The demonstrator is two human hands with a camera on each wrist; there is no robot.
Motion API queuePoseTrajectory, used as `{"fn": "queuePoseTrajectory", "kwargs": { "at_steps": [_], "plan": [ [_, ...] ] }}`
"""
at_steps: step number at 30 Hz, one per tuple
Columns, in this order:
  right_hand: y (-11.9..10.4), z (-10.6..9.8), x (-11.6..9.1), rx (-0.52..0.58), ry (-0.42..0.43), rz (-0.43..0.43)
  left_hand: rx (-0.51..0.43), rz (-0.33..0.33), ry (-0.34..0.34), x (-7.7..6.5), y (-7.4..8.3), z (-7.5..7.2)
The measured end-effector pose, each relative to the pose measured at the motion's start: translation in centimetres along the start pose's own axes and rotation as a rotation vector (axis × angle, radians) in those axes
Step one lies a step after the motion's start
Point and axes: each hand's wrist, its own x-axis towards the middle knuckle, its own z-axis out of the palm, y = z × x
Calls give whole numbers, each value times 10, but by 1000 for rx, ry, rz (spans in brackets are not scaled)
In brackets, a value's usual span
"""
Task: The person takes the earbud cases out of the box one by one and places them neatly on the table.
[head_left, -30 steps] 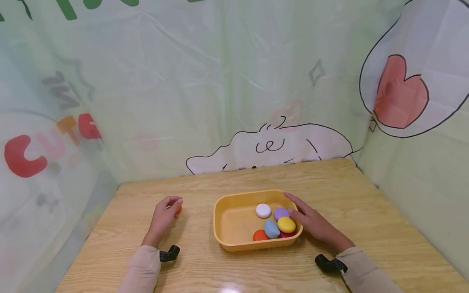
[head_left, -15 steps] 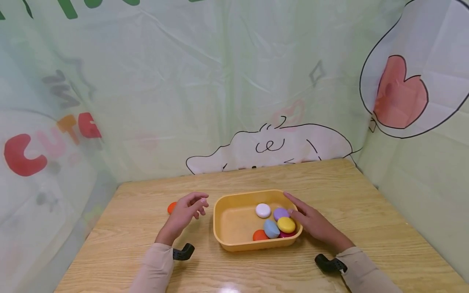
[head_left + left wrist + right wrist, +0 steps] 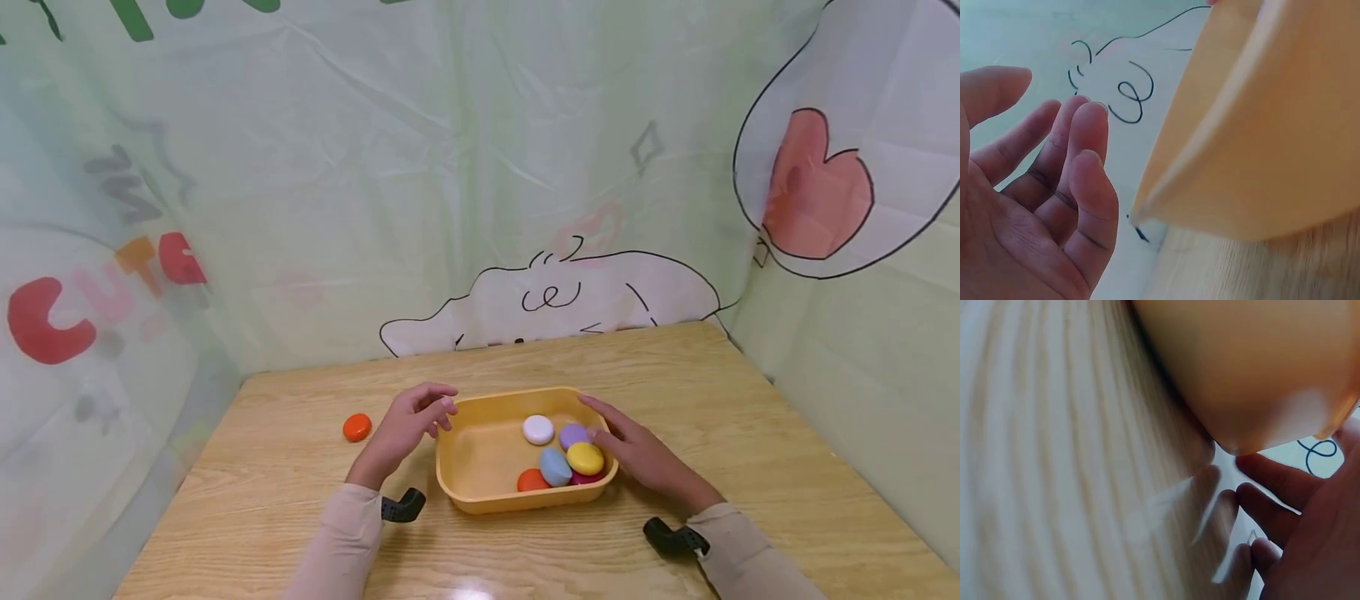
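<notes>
A shallow yellow plastic tray (image 3: pixel 480 505) stands on the wooden table, with several smooth, rounded coloured pieces inside. White (image 3: pixel 537 430), purple (image 3: pixel 573 437), yellow (image 3: pixel 585 458), light blue (image 3: pixel 554 467) and orange (image 3: pixel 532 480) pieces show, with a dark red one (image 3: pixel 587 478) partly hidden. My left hand (image 3: pixel 408 425) is at the tray's left rim, fingers loosely bent and holding nothing; the left wrist view shows its fingers apart from the wall. With the thumb over the rim and fingers outside, my right hand (image 3: pixel 637 450) holds the tray's right end.
A single orange rounded piece (image 3: pixel 357 427) lies on the wooden table (image 3: pixel 285 467), left of my left hand. Behind and beside the table hang printed curtains (image 3: pixel 337 208). A black wrist camera (image 3: pixel 403 506) sits below my left hand, and another (image 3: pixel 675 539) on the right wrist.
My left hand has let go of the orange piece on the table and moved right to the tray's left rim. The right hand has kept its place.
</notes>
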Motion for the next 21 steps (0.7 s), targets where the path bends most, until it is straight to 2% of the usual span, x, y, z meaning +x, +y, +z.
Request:
{"fn": "queuePoseTrajectory", "kwargs": {
  "at_steps": [4, 9, 21],
  "plan": [
    [0, 0, 0, 11, -17, -23, 5, 4, -22, 4, 5, 7],
    [2, 0, 0, 30, -25, -34, 20, 1, -95, 10, 12, 17],
    [0, 1, 2, 12, -6, -38, 73, -32, -390, 32, 13, 27]
  ]
}}
